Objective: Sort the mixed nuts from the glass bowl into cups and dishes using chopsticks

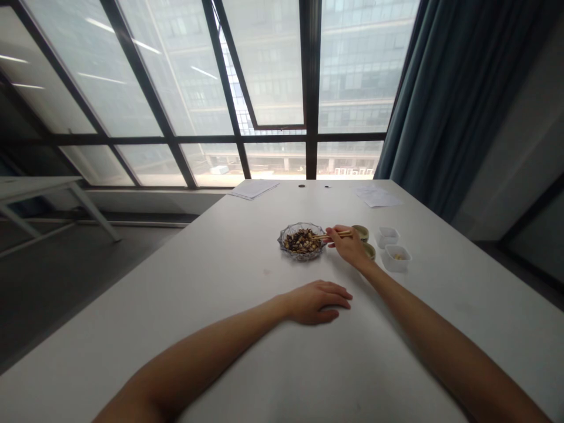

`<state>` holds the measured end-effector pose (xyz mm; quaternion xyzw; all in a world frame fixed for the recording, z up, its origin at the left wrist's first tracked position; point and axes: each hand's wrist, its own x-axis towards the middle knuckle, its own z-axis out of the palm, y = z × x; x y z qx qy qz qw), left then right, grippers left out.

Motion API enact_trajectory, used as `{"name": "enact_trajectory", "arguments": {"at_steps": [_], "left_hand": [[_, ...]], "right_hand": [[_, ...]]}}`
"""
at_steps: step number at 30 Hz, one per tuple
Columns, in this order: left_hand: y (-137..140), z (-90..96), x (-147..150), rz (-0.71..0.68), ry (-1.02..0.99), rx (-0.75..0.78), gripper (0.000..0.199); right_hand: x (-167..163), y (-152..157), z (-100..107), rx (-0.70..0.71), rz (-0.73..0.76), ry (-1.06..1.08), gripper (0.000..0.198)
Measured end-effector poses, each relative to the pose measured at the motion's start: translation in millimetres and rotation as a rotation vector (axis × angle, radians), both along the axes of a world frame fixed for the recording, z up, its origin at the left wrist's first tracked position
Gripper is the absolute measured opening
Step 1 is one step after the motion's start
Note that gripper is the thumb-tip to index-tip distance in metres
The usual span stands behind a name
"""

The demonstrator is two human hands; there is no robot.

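Note:
My right hand (346,244) is closed around a pair of wooden chopsticks (343,234). Their tips reach over the right side of a clear glass bowl (282,245), among a mix of dark and pale small pieces (302,241) that look like nuts or seeds. Whether the tips pinch a piece is too small to tell. My left hand (319,301) rests palm down on the white table, fingers stretched out, holding nothing. Two greenish cups (361,232) stand just beyond my right hand, partly hidden by it.
Right of the cups are two clear plastic containers; the nearer container (398,258) has a few pale pieces inside. Papers (253,188) lie at the far left of the table (220,258), and more sheets (378,195) at the far right. A small dark disc (302,185) sits near the far edge.

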<state>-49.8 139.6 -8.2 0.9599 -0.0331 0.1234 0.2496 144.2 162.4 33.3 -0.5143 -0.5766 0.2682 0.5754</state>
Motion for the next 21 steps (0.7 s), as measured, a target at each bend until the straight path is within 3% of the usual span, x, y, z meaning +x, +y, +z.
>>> {"name": "enact_trajectory", "arguments": {"at_steps": [7, 12, 21], "left_hand": [[1, -0.5, 0, -0.003, -0.008, 0.001, 0.036], [1, 0.6, 0, -0.015, -0.009, 0.003, 0.035], [1, -1.1, -1, 0.003, 0.005, 0.013, 0.036]], "right_hand": [[0, -5, 15, -0.007, -0.121, 0.002, 0.039], [8, -10, 28, 0.081, -0.14, -0.067, 0.046], [39, -36, 78, 0.153, -0.209, -0.053, 0.044]]}}
